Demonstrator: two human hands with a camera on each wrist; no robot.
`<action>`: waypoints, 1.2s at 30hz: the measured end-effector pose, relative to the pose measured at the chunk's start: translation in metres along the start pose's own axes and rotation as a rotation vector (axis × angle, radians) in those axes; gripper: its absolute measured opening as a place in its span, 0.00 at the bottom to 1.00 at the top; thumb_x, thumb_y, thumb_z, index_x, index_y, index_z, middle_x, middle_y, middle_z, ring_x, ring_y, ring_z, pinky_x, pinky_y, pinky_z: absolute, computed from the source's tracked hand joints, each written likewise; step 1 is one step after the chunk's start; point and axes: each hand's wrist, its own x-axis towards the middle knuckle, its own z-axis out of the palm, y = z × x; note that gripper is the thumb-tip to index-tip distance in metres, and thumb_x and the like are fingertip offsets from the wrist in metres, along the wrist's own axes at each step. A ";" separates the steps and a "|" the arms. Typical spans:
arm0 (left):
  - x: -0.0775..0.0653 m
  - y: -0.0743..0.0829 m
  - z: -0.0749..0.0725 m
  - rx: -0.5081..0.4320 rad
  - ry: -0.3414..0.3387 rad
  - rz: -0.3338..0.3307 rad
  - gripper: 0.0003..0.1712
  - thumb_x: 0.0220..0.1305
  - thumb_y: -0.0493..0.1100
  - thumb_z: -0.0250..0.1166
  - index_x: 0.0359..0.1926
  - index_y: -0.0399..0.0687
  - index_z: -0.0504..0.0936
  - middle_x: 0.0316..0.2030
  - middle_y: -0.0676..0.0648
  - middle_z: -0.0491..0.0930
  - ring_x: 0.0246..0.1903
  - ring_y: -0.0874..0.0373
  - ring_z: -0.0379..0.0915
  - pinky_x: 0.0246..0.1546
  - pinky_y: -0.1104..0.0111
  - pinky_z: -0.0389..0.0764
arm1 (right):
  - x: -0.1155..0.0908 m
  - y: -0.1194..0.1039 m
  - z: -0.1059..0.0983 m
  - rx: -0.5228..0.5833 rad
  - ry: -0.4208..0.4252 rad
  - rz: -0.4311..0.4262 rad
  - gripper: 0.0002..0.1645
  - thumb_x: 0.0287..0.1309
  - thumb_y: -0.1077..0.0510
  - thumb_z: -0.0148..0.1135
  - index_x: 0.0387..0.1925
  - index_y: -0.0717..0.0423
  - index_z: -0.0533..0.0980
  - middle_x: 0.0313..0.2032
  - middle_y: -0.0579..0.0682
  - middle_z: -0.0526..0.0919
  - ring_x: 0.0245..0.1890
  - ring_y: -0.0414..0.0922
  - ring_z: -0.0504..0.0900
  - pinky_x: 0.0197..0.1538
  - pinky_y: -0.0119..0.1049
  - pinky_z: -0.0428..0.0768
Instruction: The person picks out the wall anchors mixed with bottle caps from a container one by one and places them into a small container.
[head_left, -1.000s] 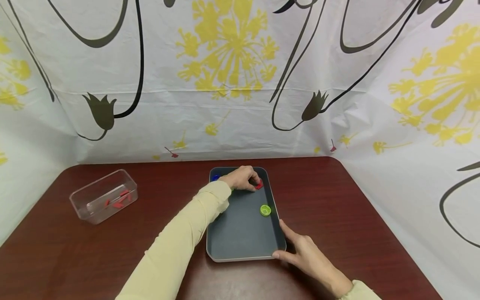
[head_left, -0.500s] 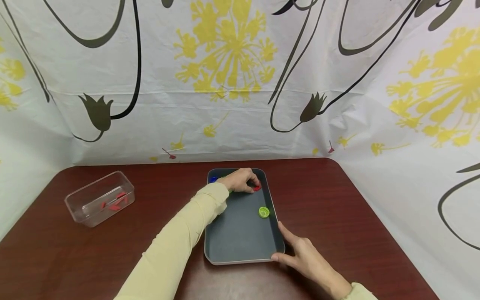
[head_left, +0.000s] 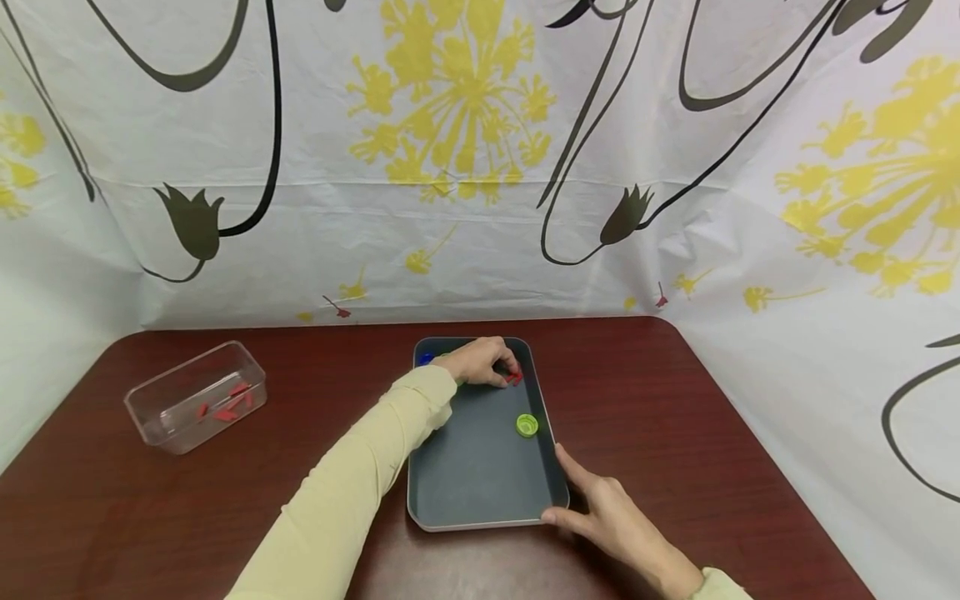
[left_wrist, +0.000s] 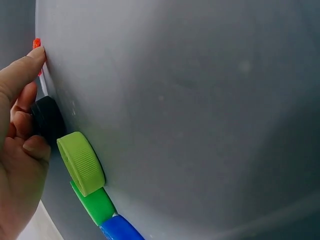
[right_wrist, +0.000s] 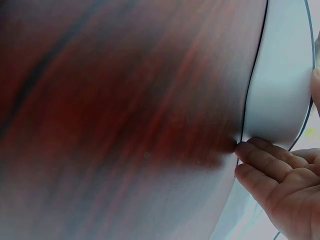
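At the far right part of the grey tray (head_left: pixel 487 483), my left hand (head_left: pixel 480 360) reaches in from the left. Its thumb and fingers pinch a small red piece (left_wrist: pixel 36 44), close to the tray's surface; most of that piece is hidden by the fingers. Beside the curled fingers in the left wrist view stands a black cap (left_wrist: pixel 48 119). A yellow-green cap (left_wrist: pixel 82 164), a green cap (left_wrist: pixel 95 204) and a blue cap (left_wrist: pixel 121 228) follow in a row. My right hand (head_left: pixel 615 512) rests at the tray's near right corner, fingers extended along its side, thumb at the front rim.
Another lime-green cap (head_left: pixel 527 426) lies in the tray near its right wall. A clear plastic box (head_left: pixel 142 410) with several red pieces (head_left: pixel 227 413) stands at the left on the dark red wooden table (head_left: pixel 637 375). A patterned cloth (head_left: pixel 480 275) hangs behind the table.
The head view has shifted slightly. My left hand stays at the same spot in the tray, with the red piece turned a little in its fingers. The right hand stays at the corner.
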 end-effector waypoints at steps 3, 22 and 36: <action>0.000 -0.001 0.000 0.017 0.006 0.005 0.12 0.57 0.40 0.68 0.44 0.48 0.83 0.43 0.50 0.75 0.42 0.60 0.67 0.43 0.70 0.73 | 0.000 0.000 0.000 0.001 -0.003 0.003 0.50 0.51 0.42 0.66 0.65 0.71 0.61 0.59 0.63 0.72 0.55 0.52 0.75 0.49 0.41 0.79; -0.015 0.010 -0.005 -0.078 0.078 -0.067 0.08 0.53 0.45 0.71 0.35 0.49 0.86 0.33 0.54 0.82 0.27 0.66 0.74 0.32 0.76 0.75 | -0.001 -0.002 -0.002 0.000 0.003 -0.009 0.50 0.51 0.43 0.66 0.65 0.70 0.61 0.57 0.63 0.74 0.53 0.53 0.77 0.48 0.41 0.79; -0.038 0.026 -0.022 -0.157 0.116 -0.125 0.12 0.56 0.45 0.70 0.41 0.45 0.84 0.41 0.49 0.81 0.32 0.63 0.75 0.33 0.74 0.76 | 0.000 -0.003 -0.003 0.026 -0.015 0.007 0.49 0.52 0.45 0.66 0.65 0.71 0.60 0.57 0.65 0.73 0.53 0.55 0.77 0.46 0.41 0.80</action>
